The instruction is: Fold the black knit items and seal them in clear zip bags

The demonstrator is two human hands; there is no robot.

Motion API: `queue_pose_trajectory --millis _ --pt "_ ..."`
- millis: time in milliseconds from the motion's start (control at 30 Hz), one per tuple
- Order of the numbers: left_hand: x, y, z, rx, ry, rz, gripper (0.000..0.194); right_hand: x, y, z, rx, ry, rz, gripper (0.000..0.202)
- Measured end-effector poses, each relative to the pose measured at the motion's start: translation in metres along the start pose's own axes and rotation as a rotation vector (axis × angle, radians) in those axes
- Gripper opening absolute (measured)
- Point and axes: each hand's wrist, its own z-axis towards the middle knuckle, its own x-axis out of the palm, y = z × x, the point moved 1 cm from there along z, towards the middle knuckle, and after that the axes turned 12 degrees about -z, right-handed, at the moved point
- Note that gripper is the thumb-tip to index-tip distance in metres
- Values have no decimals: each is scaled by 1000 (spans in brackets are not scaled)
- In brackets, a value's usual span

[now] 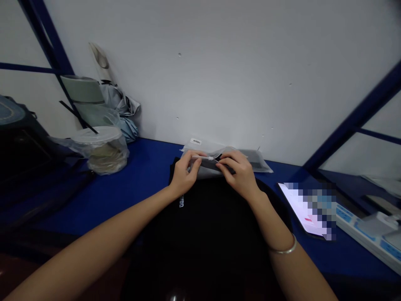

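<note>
Against a pale wall (pixel 219 75), a blue surface (pixel 148 163) is seen, with black fabric (pixel 216 234) in front. At the left, a lidded cup (pixel 108 156) is wrapped in clear plastic; brownish contents are dimly seen. At the right, a power strip (pixel 352 221) is partly overlapped by a lit phone (pixel 300 209). Plastic packaging (pixel 258 161) is leaned near the wall.

A translucent zip pouch (pixel 206 172) is held just above the fabric's far edge, its long axis running left to right. Its upper edge is pinched in a closed grip by the left hand (pixel 184 174) and, likewise, by the right hand (pixel 240 172). The slider (pixel 211 158) is placed between the fingertips, seemingly nearer the left. To its right the mouth is parted over something dark, which cannot be identified.
</note>
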Motion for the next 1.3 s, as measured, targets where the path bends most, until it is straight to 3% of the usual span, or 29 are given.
queue_pose_trajectory --millis 133,267,433,633,933,1300 --pt "1 0 -2 -25 -22 -12 13 1 2 0 27 29 63 13" --pt "3 -1 -2 -57 -55 -2 14 1 0 -1 104 146 57 15" --pt "3 0 2 -97 12 -58 12 6 0 -4 133 217 43 14" --pt "1 0 7 -212 113 -91 21 15 2 -6 30 79 -46 20" --pt "0 3 6 -214 34 -118 19 13 4 -7 -34 -127 -128 14" --pt "2 5 4 -155 64 -89 16 9 17 -3 -44 -77 -115 22"
